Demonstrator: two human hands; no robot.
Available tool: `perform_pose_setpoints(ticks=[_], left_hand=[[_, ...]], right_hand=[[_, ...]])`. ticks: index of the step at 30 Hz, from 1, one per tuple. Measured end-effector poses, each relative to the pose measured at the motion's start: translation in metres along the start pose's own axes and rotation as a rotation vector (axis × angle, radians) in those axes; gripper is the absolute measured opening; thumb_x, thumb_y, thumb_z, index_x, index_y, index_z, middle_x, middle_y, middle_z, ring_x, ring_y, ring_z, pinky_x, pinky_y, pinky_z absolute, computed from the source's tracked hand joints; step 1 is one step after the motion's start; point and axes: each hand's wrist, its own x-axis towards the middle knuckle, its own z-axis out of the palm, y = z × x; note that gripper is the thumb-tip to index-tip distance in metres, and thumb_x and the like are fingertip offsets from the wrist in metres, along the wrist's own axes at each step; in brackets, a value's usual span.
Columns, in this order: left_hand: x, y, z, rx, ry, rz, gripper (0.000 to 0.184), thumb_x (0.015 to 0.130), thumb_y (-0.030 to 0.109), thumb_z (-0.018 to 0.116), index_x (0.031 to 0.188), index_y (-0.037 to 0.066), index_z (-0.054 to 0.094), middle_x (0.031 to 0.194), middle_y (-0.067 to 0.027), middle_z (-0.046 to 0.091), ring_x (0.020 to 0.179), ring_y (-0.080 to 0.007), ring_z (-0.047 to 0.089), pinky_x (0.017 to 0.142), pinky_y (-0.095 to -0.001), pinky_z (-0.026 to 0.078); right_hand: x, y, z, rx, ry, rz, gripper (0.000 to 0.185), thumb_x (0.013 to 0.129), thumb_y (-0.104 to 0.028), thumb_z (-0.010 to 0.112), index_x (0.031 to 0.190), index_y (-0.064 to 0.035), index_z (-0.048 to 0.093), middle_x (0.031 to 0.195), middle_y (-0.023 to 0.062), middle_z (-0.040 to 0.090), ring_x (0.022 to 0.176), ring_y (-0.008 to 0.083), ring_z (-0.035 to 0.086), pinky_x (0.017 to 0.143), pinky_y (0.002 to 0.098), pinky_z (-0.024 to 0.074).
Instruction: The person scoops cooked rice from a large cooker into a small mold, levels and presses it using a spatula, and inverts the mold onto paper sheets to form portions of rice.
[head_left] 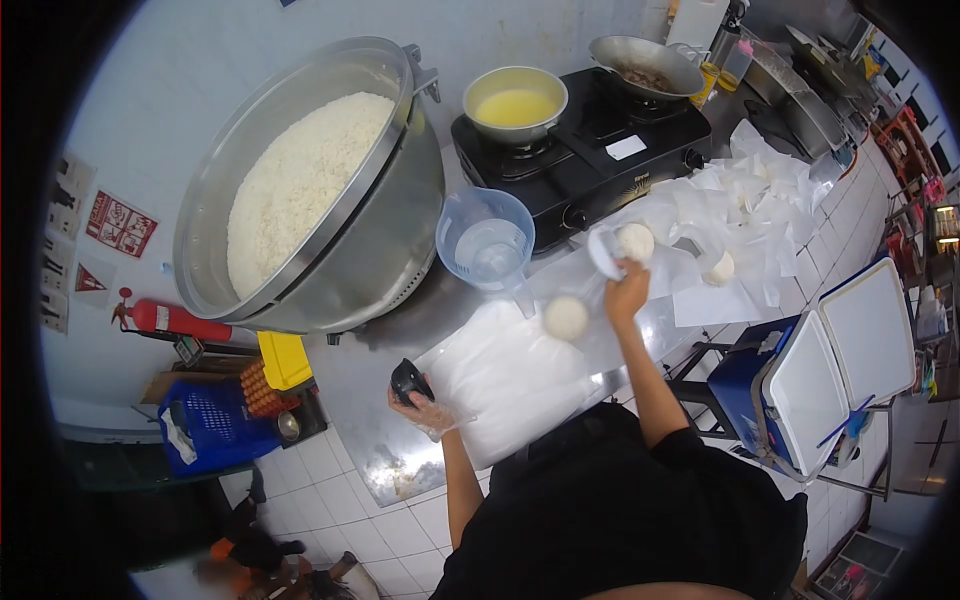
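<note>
My left hand, in a clear plastic glove, is closed around a small black bowl left of a stack of white paper sheets. My right hand is closed on a white flat paddle-like piece, whose exact kind I cannot make out. Just beyond its fingers lies a round rice mound. Another rice mound rests on the paper's far right corner. A third rice mound sits on loose paper wrappers further right.
A large metal pot full of rice stands at the left. Beside it is a blue-tinted jug of clear liquid. Behind, a black gas stove carries a saucepan and a wok. An open cooler stands right.
</note>
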Motion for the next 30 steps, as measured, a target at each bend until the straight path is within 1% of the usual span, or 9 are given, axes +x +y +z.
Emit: perform_pose_setpoints(ticks=[6, 9, 11, 14, 17, 21, 24, 25, 30], left_hand=[[0.019, -0.060, -0.033, 0.282, 0.222, 0.003, 0.064, 0.095, 0.051, 0.051, 0.137, 0.005, 0.038, 0.130, -0.0242, 0.042, 0.109, -0.0353, 0.056, 0.084, -0.0432, 0.059], [0.018, 0.037, -0.002, -0.598, 0.341, -0.513, 0.058, 0.098, 0.044, 0.048, 0.142, 0.010, 0.036, 0.135, -0.0235, 0.041, 0.116, -0.0366, 0.054, 0.085, -0.0460, 0.059], [0.029, 0.064, 0.006, 0.031, 0.205, 0.146, 0.072, 0.092, 0.062, 0.045, 0.141, 0.009, 0.039, 0.132, -0.0209, 0.047, 0.113, -0.0358, 0.058, 0.084, -0.0401, 0.060], [0.089, 0.142, -0.016, -0.489, 0.196, -0.217, 0.076, 0.090, 0.070, 0.042, 0.139, 0.011, 0.043, 0.127, -0.0154, 0.056, 0.112, -0.0307, 0.060, 0.082, -0.0340, 0.059], [0.159, 0.249, 0.006, -0.236, 0.314, 0.096, 0.073, 0.092, 0.066, 0.043, 0.140, 0.012, 0.044, 0.135, -0.0114, 0.052, 0.123, -0.0260, 0.052, 0.096, -0.0394, 0.049], [0.252, 0.331, 0.021, -0.244, -0.139, 0.301, 0.058, 0.101, 0.046, 0.044, 0.139, 0.003, 0.042, 0.135, -0.0121, 0.052, 0.127, -0.0229, 0.048, 0.111, -0.0397, 0.035], [0.310, 0.374, 0.107, 1.041, -0.191, 0.566, 0.035, 0.100, 0.011, 0.043, 0.132, 0.002, 0.053, 0.130, -0.0204, 0.055, 0.123, -0.0353, 0.051, 0.106, -0.0408, 0.039], [0.360, 0.338, 0.107, 1.271, -0.351, 1.137, 0.037, 0.099, 0.021, 0.047, 0.130, 0.003, 0.054, 0.123, -0.0209, 0.059, 0.115, -0.0373, 0.055, 0.100, -0.0419, 0.042], [0.356, 0.307, 0.254, 1.638, -0.667, 0.620, 0.050, 0.098, 0.048, 0.046, 0.113, 0.001, 0.056, 0.104, -0.0196, 0.061, 0.097, -0.0328, 0.061, 0.089, -0.0412, 0.047]], right_hand=[[0.093, 0.036, -0.035, -0.032, 0.033, 0.002, 0.030, 0.067, -0.008, 0.074, 0.097, -0.0106, 0.067, 0.096, 0.0126, 0.059, 0.093, 0.0328, 0.057, 0.080, 0.0406, 0.0468], [0.110, 0.041, -0.057, 0.096, -0.116, 0.051, 0.037, 0.069, -0.022, 0.082, 0.101, -0.0099, 0.067, 0.097, 0.0114, 0.061, 0.092, 0.0289, 0.059, 0.079, 0.0396, 0.0474], [0.109, 0.046, -0.070, 0.190, -0.178, 0.068, 0.046, 0.069, -0.030, 0.085, 0.105, -0.0089, 0.067, 0.100, 0.0107, 0.063, 0.091, 0.0249, 0.059, 0.080, 0.0383, 0.0473], [0.107, 0.073, -0.065, 0.148, -0.124, 0.151, 0.047, 0.078, -0.027, 0.080, 0.110, 0.0012, 0.062, 0.100, 0.0108, 0.066, 0.093, 0.0197, 0.057, 0.087, 0.0343, 0.0445], [0.113, 0.101, -0.054, 0.339, -0.096, 0.196, 0.034, 0.091, -0.025, 0.068, 0.109, 0.0029, 0.061, 0.099, 0.0067, 0.065, 0.089, 0.0137, 0.057, 0.083, 0.0288, 0.0463], [0.135, 0.034, -0.075, 0.401, -0.222, 0.304, 0.032, 0.095, -0.024, 0.062, 0.111, 0.0039, 0.061, 0.101, 0.0117, 0.065, 0.092, 0.0186, 0.056, 0.084, 0.0327, 0.0441], [0.156, 0.006, -0.069, 0.371, -0.136, 0.198, 0.029, 0.096, -0.022, 0.061, 0.109, 0.0031, 0.062, 0.101, 0.0104, 0.065, 0.092, 0.0171, 0.056, 0.085, 0.0316, 0.0439], [0.163, -0.001, -0.065, 0.385, -0.121, 0.177, 0.028, 0.096, -0.022, 0.061, 0.109, 0.0030, 0.062, 0.100, 0.0102, 0.065, 0.092, 0.0169, 0.056, 0.086, 0.0313, 0.0438], [0.187, -0.025, -0.053, 0.381, -0.134, 0.126, 0.031, 0.097, -0.023, 0.061, 0.113, 0.0030, 0.062, 0.105, 0.0103, 0.065, 0.097, 0.0176, 0.057, 0.091, 0.0297, 0.0423]])
